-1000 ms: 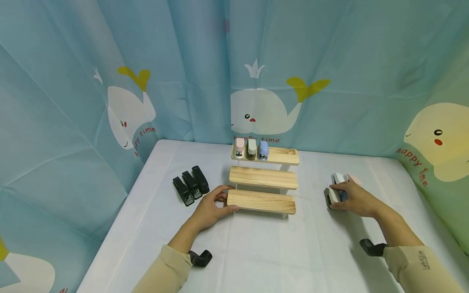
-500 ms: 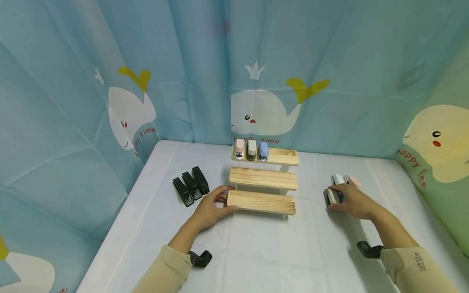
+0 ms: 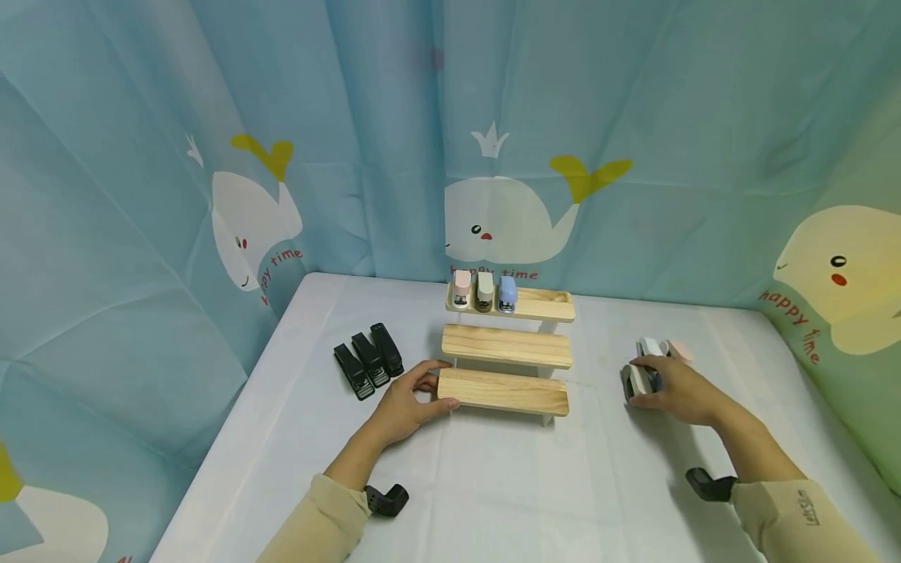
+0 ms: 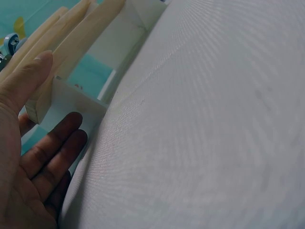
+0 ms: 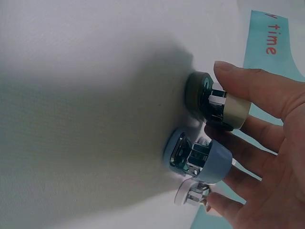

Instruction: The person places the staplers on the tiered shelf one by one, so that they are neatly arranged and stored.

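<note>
In the head view my left hand [image 3: 403, 408] holds the left end of the lowest plank of a three-tier wooden display stand [image 3: 503, 390]. Its thumb lies on the plank's front edge, with fingers behind. My right hand [image 3: 681, 389] pinches a beige mini stapler [image 5: 236, 110] between thumb and fingers, at the tabletop on the right. Close beside it in the right wrist view stand a blue mini stapler [image 5: 217, 162] and a smaller-looking pale one [image 5: 185, 192]. Beyond the hand are a white stapler [image 3: 648, 346] and a pink stapler [image 3: 679, 351], partly hidden.
A pink stapler [image 3: 461, 288], a grey-green one [image 3: 484, 291] and a blue one [image 3: 507, 293] stand in a row on the top tier. Left of the stand lie three black staplers [image 3: 369, 360]. A whale-print curtain [image 3: 394, 156] rises behind the white table [image 3: 507, 485].
My right hand has shifted slightly left, and more of the white and pink staplers shows behind it. The left hand keeps its hold on the plank. The head view has tilted a little.
</note>
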The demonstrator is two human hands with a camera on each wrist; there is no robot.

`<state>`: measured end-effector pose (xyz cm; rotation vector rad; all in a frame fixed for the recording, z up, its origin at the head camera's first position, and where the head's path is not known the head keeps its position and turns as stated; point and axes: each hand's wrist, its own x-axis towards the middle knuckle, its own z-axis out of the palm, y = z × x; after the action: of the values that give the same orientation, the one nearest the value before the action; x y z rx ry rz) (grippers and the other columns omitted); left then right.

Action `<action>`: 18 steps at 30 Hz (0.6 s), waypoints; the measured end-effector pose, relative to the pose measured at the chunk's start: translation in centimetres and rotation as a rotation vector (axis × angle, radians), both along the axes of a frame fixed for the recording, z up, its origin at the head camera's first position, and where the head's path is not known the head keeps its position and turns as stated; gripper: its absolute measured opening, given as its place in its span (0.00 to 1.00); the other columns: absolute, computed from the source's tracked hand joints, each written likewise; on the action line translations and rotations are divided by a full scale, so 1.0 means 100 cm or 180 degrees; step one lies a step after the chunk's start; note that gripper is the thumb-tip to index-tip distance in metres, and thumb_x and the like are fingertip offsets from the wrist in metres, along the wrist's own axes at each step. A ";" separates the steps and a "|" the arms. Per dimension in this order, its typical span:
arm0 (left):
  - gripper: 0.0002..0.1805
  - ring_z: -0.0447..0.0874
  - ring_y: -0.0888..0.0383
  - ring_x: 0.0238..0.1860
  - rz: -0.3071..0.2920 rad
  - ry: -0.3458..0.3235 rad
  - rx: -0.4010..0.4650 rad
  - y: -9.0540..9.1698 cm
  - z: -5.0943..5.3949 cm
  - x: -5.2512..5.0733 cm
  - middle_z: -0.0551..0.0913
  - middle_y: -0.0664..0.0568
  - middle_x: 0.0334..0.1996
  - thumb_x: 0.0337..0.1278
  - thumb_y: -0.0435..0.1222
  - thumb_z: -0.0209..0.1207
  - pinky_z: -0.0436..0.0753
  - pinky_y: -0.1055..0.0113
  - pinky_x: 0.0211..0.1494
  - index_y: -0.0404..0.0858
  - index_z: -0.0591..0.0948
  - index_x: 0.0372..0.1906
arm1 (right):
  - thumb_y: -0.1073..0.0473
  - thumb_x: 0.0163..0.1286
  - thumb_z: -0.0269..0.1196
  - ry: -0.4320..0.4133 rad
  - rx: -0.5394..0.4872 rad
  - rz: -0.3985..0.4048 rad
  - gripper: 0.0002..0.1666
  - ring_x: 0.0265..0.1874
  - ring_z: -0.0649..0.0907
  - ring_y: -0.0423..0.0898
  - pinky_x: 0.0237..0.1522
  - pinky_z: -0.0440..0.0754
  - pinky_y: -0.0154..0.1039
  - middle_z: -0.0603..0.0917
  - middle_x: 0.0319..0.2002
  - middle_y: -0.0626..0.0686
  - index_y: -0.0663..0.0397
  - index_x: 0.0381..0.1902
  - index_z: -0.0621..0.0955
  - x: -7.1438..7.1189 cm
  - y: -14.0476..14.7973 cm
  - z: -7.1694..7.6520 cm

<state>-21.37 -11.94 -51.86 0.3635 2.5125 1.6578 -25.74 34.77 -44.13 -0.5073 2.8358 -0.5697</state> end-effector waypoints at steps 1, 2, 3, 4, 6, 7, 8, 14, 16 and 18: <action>0.34 0.83 0.60 0.52 0.0001 0.0003 -0.0001 0.000 0.000 0.000 0.88 0.62 0.45 0.55 0.54 0.74 0.76 0.51 0.62 0.64 0.75 0.67 | 0.48 0.62 0.76 0.0007 0.0003 -0.0004 0.46 0.52 0.82 0.63 0.46 0.79 0.52 0.77 0.63 0.76 0.72 0.67 0.73 0.000 0.000 0.000; 0.34 0.83 0.60 0.52 0.0002 0.0003 -0.0001 0.000 0.000 0.000 0.88 0.62 0.44 0.55 0.54 0.74 0.76 0.51 0.62 0.64 0.75 0.67 | 0.48 0.62 0.77 0.0017 0.0001 -0.0008 0.46 0.49 0.82 0.60 0.44 0.79 0.49 0.78 0.62 0.75 0.72 0.67 0.73 0.001 0.000 0.001; 0.34 0.83 0.60 0.52 0.0002 0.0008 -0.0002 0.000 0.000 0.000 0.88 0.62 0.44 0.56 0.54 0.74 0.76 0.51 0.62 0.64 0.75 0.67 | 0.48 0.62 0.77 0.0020 -0.0015 -0.0013 0.46 0.47 0.82 0.57 0.42 0.78 0.47 0.78 0.61 0.75 0.72 0.68 0.73 0.001 0.000 0.002; 0.34 0.83 0.60 0.52 0.0004 0.0009 -0.0004 0.000 0.000 0.000 0.88 0.62 0.44 0.56 0.54 0.74 0.76 0.51 0.62 0.64 0.75 0.67 | 0.48 0.62 0.77 0.0022 -0.0022 -0.0017 0.46 0.45 0.81 0.54 0.41 0.76 0.44 0.79 0.61 0.75 0.72 0.68 0.73 0.001 0.000 0.003; 0.34 0.83 0.60 0.51 0.0007 0.0012 -0.0006 0.000 -0.001 0.000 0.88 0.62 0.44 0.56 0.54 0.74 0.76 0.51 0.62 0.64 0.75 0.67 | 0.48 0.62 0.77 0.0012 -0.0058 -0.0021 0.46 0.44 0.80 0.53 0.39 0.75 0.42 0.79 0.60 0.75 0.71 0.68 0.73 0.001 -0.001 0.005; 0.34 0.83 0.60 0.51 0.0009 0.0012 -0.0004 0.000 0.000 0.000 0.88 0.61 0.44 0.56 0.54 0.74 0.76 0.51 0.62 0.64 0.75 0.67 | 0.49 0.62 0.77 0.0010 -0.0080 -0.0021 0.46 0.44 0.80 0.53 0.39 0.75 0.42 0.79 0.60 0.75 0.71 0.68 0.73 0.001 -0.001 0.006; 0.33 0.83 0.60 0.52 0.0011 0.0011 -0.0003 0.000 0.000 0.000 0.88 0.61 0.44 0.56 0.54 0.74 0.76 0.51 0.62 0.64 0.75 0.67 | 0.49 0.62 0.77 0.0017 -0.0101 -0.0024 0.45 0.44 0.80 0.53 0.38 0.75 0.41 0.79 0.60 0.75 0.71 0.68 0.73 0.001 -0.002 0.007; 0.34 0.83 0.60 0.51 0.0017 0.0000 0.0014 0.000 0.000 0.000 0.88 0.61 0.45 0.55 0.53 0.75 0.76 0.52 0.62 0.64 0.75 0.67 | 0.48 0.61 0.78 0.0103 -0.0135 -0.0050 0.44 0.47 0.77 0.56 0.39 0.74 0.41 0.81 0.57 0.72 0.67 0.67 0.76 0.001 -0.004 0.010; 0.34 0.83 0.60 0.51 0.0011 0.0003 0.0015 0.000 0.000 0.000 0.88 0.60 0.45 0.55 0.53 0.75 0.76 0.52 0.62 0.64 0.75 0.67 | 0.48 0.61 0.78 0.0127 -0.0154 -0.0049 0.44 0.50 0.77 0.58 0.41 0.75 0.44 0.81 0.57 0.71 0.66 0.67 0.76 0.001 -0.006 0.012; 0.34 0.83 0.60 0.51 0.0002 0.0010 0.0008 0.000 0.000 0.000 0.88 0.60 0.45 0.56 0.53 0.74 0.76 0.52 0.62 0.63 0.75 0.67 | 0.47 0.61 0.77 0.0156 -0.0167 -0.0041 0.44 0.53 0.77 0.61 0.43 0.76 0.47 0.81 0.57 0.70 0.65 0.68 0.76 0.001 -0.007 0.014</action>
<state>-21.33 -11.94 -51.87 0.3659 2.5133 1.6619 -25.62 34.09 -42.76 -0.5193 2.8789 -0.6440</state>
